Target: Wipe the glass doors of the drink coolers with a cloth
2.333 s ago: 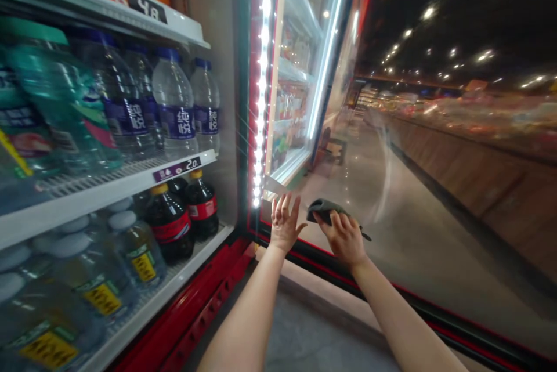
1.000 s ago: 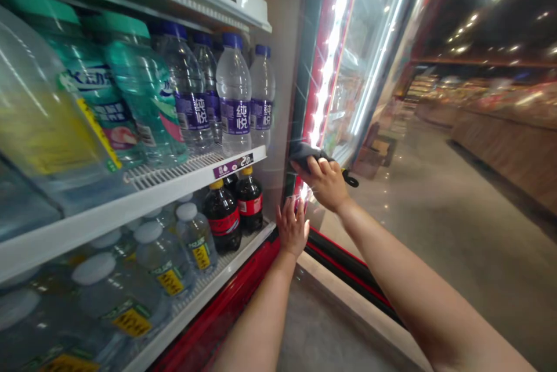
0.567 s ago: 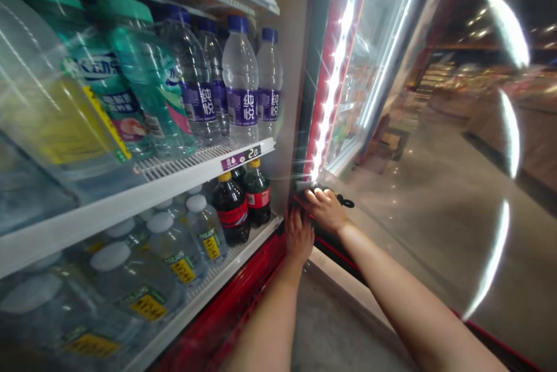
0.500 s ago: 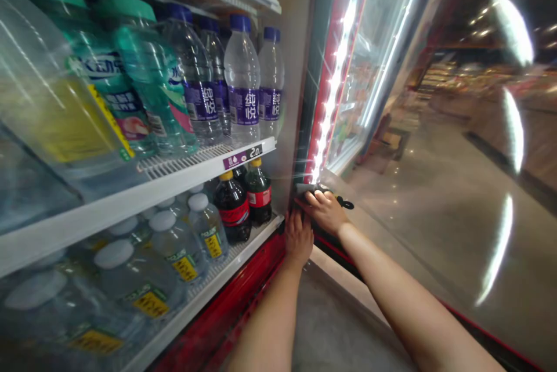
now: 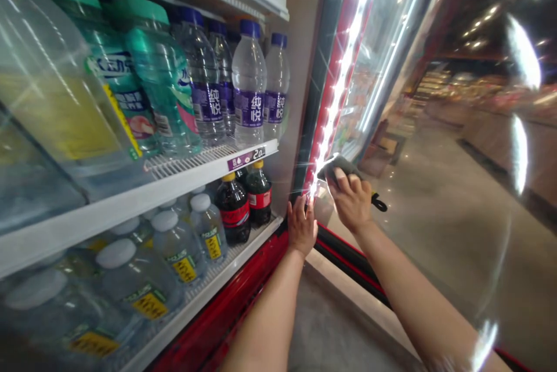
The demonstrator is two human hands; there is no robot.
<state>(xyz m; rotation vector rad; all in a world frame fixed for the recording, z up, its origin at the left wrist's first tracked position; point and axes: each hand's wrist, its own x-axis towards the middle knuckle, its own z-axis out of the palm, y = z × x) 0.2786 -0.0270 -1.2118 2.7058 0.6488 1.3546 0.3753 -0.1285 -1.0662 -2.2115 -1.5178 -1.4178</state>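
My right hand (image 5: 353, 203) grips a dark grey cloth (image 5: 343, 164) against the lower part of the glass door (image 5: 354, 111), beside its bright light strip (image 5: 331, 111). A yellow piece with a black loop (image 5: 379, 202) sticks out beside that hand; I cannot tell whether it belongs to the cloth or to a tool under it. With fingers stretched out and slightly apart, my left hand (image 5: 302, 228) rests at the foot of the door's hinge side, by the cooler's red lower frame (image 5: 243, 296). Nothing shows in it.
Left of my hands, cola bottles (image 5: 232, 209) and white-capped bottles (image 5: 165, 238) fill the bottom shelf. Above, purple-labelled water bottles (image 5: 250, 85) and green-capped bottles (image 5: 163, 85) stand on a white shelf (image 5: 191, 183). Shop floor (image 5: 418, 186) stretches right, past the door.
My right hand has moved up and right with the cloth, away from my left hand. My left hand has shifted up slightly, its fingers now more spread. The view has shifted a little.
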